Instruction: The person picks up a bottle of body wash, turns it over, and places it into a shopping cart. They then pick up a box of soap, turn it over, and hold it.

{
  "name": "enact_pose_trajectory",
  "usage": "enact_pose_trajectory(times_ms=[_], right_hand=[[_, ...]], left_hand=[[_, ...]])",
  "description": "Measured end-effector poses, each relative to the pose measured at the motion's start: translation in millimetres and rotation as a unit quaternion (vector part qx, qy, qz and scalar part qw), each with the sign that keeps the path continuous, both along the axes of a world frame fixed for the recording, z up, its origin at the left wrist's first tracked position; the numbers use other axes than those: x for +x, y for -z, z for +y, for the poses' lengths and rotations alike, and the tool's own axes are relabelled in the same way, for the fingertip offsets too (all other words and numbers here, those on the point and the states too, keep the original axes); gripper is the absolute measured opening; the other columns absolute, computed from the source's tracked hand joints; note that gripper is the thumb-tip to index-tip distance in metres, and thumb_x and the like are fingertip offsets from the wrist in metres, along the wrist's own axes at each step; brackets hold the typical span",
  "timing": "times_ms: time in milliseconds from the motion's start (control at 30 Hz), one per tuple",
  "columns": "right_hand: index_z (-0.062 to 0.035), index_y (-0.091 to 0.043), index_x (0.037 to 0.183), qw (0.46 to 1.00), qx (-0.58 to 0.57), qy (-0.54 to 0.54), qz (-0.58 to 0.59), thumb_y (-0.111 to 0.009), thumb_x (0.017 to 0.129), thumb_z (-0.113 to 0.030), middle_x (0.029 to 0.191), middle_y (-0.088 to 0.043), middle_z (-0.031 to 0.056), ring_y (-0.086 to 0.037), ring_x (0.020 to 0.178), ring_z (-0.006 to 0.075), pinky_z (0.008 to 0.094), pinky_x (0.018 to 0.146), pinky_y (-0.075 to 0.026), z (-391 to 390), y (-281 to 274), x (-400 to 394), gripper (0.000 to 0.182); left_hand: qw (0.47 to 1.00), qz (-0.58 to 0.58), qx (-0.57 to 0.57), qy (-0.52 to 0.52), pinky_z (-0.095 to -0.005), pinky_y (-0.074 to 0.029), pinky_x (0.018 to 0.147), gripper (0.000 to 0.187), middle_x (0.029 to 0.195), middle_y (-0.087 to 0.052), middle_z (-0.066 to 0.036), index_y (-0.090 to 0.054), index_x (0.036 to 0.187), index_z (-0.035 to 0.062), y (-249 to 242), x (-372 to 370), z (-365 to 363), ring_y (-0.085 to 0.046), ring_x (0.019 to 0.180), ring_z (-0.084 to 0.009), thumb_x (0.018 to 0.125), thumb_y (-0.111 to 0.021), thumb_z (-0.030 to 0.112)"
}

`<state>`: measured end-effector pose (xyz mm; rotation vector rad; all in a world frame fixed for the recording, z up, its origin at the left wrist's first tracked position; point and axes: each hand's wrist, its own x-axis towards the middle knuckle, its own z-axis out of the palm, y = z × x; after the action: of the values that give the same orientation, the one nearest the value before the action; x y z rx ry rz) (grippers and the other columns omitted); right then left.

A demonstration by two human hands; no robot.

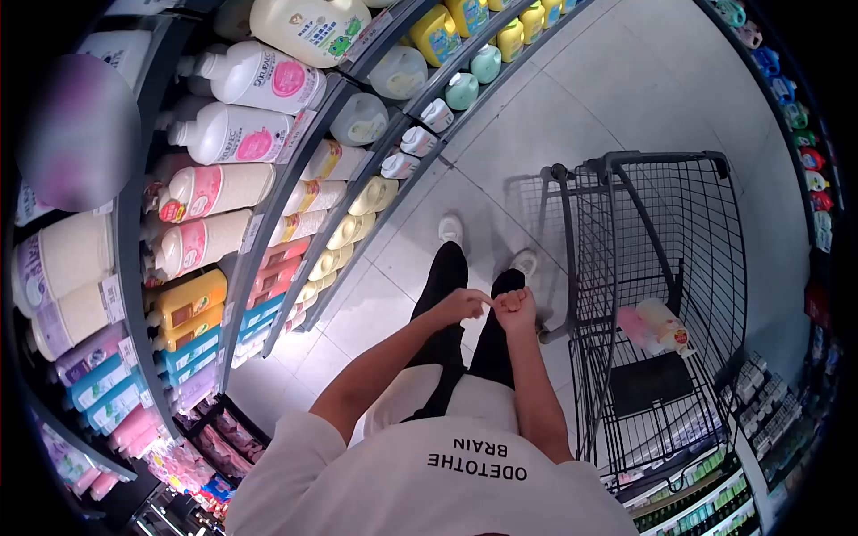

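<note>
My left hand (461, 306) and my right hand (515, 308) meet in front of my legs, above the floor. The left hand is curled closed, and a finger bridges the small gap between the hands. Closed like a loose fist, the right hand has its fingers folded in. No object shows in either hand. To the right stands a dark wire shopping cart (617, 268), apart from both hands. A bottle with a cream-coloured body (660, 320) lies in it, next to something pink (633, 325).
Shelves on the left hold white pump bottles (259, 76), cream bottles with pink labels (219, 192), orange packs (189, 308) and blue packs (112, 389). Grey floor tiles (572, 89) run between them and the cart. More shelved goods (813, 161) line the far right.
</note>
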<state>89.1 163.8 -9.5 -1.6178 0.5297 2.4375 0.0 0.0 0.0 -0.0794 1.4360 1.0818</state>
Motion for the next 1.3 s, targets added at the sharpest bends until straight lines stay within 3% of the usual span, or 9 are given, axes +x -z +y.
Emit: enact_pose_trajectory(times_ms=[200,233,300,633,700,800,1033,1167,1300], right_hand=[[-0.0086,-0.042,0.069,0.998,-0.058,-0.024,0.007,-0.035,0.094,-0.023,0.046,-0.028,-0.0004,-0.026,0.038,0.012,0.0258,0.045,-0.034,-47,58,-67,0.03],[-0.0076,-0.043,0.072,0.997,-0.073,-0.034,-0.012,-0.035,0.093,-0.019,0.048,-0.031,-0.0002,-0.028,0.038,0.0119,0.0251,0.045,-0.034,-55,71,-75,0.025],[-0.0056,-0.045,0.077,0.992,-0.102,-0.056,-0.051,-0.036,0.091,-0.011,0.051,-0.037,0.0001,-0.031,0.04,0.0119,0.0238,0.046,-0.035,-68,102,-92,0.017],[0.0003,-0.046,0.101,0.967,0.016,-0.253,-0.004,-0.041,0.086,-0.011,0.086,-0.058,0.0157,-0.059,0.078,0.0245,0.0358,0.077,-0.048,-116,202,-208,0.019],[0.0011,-0.044,0.107,0.949,0.071,-0.309,-0.006,-0.041,0.086,-0.011,0.09,-0.057,0.0172,-0.059,0.081,0.0252,0.0372,0.08,-0.047,-118,207,-245,0.024],[0.0003,-0.044,0.11,0.926,0.109,-0.363,-0.001,-0.043,0.085,-0.016,0.099,-0.054,0.0172,-0.058,0.085,0.0255,0.0367,0.078,-0.046,-126,240,-282,0.03],[-0.0083,-0.043,0.114,0.892,0.123,-0.434,0.018,-0.051,0.082,-0.026,0.105,-0.042,0.011,-0.049,0.095,0.0289,0.0406,0.083,-0.042,-142,278,-362,0.038],[-0.0106,-0.044,0.113,0.858,0.145,-0.492,0.021,-0.057,0.078,-0.033,0.11,-0.041,0.0095,-0.043,0.098,0.0272,0.042,0.081,-0.041,-153,307,-395,0.044],[-0.0093,-0.047,0.114,0.823,0.173,-0.539,0.046,-0.061,0.075,-0.036,0.117,-0.042,0.0109,-0.04,0.106,0.0283,0.0427,0.083,-0.04,-160,333,-411,0.049]], left_hand=[[0.927,0.042,-0.245,-0.28,-0.0298,-0.048,0.056,0.021,0.075,-0.058,-0.004,-0.056,0.1,0.0067,134,-74,-119,-0.057,0.067,-0.0149,0.082,-0.051,0.015],[0.982,0.037,-0.17,-0.076,-0.0306,-0.048,0.055,0.016,0.072,-0.055,-0.002,-0.056,0.094,0.0075,185,-91,-171,-0.056,0.066,-0.0158,0.08,-0.055,0.016],[0.926,0.032,-0.249,-0.282,-0.0332,-0.05,0.06,0.011,0.075,-0.051,-0.002,-0.053,0.085,0.0101,167,-128,-160,-0.056,0.07,-0.0175,0.078,-0.058,0.017],[0.77,-0.045,-0.165,-0.614,-0.0393,-0.045,0.082,0.044,0.105,-0.048,-0.013,-0.036,0.124,0.0056,240,-272,-131,-0.053,0.094,-0.0251,0.083,-0.05,0.017],[0.87,0.123,-0.233,-0.417,-0.0384,-0.045,0.082,0.058,0.107,-0.049,-0.015,-0.034,0.128,0.0039,258,-276,-127,-0.052,0.096,-0.0287,0.075,-0.056,0.008],[0.832,0.456,-0.28,-0.145,-0.0355,-0.041,0.09,0.067,0.114,-0.049,-0.021,-0.038,0.124,-0.0021,305,-281,-138,-0.05,0.105,-0.0316,0.064,-0.067,0.008],[0.778,0.54,-0.313,-0.076,-0.0358,-0.038,0.093,0.072,0.115,-0.05,-0.023,-0.038,0.124,-0.0032,336,-298,-136,-0.049,0.109,-0.0332,0.061,-0.07,0.011],[0.826,0.465,-0.301,-0.103,-0.039,-0.034,0.097,0.069,0.115,-0.046,-0.031,-0.037,0.118,-0.0128,345,-306,-127,-0.045,0.111,-0.0392,0.062,-0.067,0.015],[0.802,0.482,-0.349,-0.06,-0.0376,-0.043,0.086,0.065,0.107,-0.055,-0.023,-0.043,0.115,-0.0038,368,-311,-138,-0.055,0.103,-0.0336,0.06,-0.07,0.018]])
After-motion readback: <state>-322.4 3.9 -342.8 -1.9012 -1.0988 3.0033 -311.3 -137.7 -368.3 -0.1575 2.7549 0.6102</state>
